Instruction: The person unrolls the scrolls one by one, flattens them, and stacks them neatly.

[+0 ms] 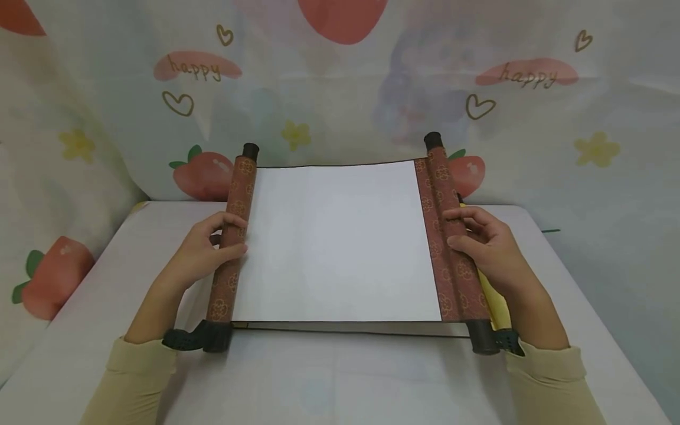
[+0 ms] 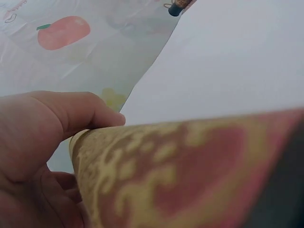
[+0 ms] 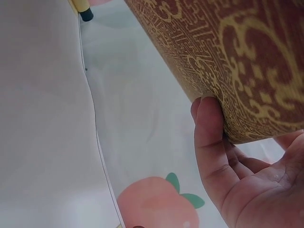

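A hanging scroll (image 1: 340,242) is spread between the two hands, its blank white paper facing up. My left hand (image 1: 199,251) grips the left roller (image 1: 228,277), thumb and fingers around the patterned red-brown brocade. On the other side my right hand (image 1: 491,248) holds the right roller (image 1: 470,283) about its middle. Black knobs cap both rollers. Close up in the left wrist view, the thumb (image 2: 95,111) lies along the roller's edge beside the paper (image 2: 228,61). The right wrist view shows fingers (image 3: 209,137) against the gold-patterned brocade (image 3: 256,61).
Beneath the scroll is a white table (image 1: 319,378). Something yellow (image 1: 494,301) shows beside the right roller, partly hidden by the hand and wrist. A cloth backdrop (image 1: 340,88) printed with fruit, hearts and the word "happy" hangs behind. Dark straps (image 1: 186,339) circle both wrists.
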`<state>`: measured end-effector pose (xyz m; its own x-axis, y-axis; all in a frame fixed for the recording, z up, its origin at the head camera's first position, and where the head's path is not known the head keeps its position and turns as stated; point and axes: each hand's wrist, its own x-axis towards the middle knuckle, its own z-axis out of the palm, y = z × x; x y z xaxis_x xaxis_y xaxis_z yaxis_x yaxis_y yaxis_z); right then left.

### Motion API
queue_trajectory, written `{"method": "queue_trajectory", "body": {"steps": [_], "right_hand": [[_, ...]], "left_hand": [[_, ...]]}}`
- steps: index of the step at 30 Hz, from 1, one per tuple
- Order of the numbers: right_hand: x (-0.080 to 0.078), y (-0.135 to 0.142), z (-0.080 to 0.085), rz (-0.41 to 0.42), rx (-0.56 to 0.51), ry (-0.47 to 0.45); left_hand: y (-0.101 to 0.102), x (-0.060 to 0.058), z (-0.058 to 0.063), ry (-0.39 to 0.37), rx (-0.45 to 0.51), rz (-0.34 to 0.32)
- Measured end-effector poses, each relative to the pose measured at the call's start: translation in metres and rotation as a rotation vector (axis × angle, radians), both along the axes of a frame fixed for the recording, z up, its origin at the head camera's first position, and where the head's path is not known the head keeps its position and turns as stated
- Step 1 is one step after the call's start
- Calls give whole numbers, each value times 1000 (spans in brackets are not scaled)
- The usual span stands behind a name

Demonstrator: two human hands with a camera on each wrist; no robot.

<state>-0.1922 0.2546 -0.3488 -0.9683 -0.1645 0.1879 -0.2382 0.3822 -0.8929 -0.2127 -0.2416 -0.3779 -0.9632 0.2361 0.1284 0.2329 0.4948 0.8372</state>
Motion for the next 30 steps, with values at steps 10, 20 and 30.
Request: {"method": "queue_trajectory", "body": {"steps": [10,20,30], "right_hand": [[1,3,1,-24,32,-4],[0,2,2,0,13,6],[-1,0,0,-3,40,-21]], "left_hand": [[-2,0,1,56,5,2],[-4,3,4,-39,-22,29],[-14,4,5,-31,-24,-17]]}}
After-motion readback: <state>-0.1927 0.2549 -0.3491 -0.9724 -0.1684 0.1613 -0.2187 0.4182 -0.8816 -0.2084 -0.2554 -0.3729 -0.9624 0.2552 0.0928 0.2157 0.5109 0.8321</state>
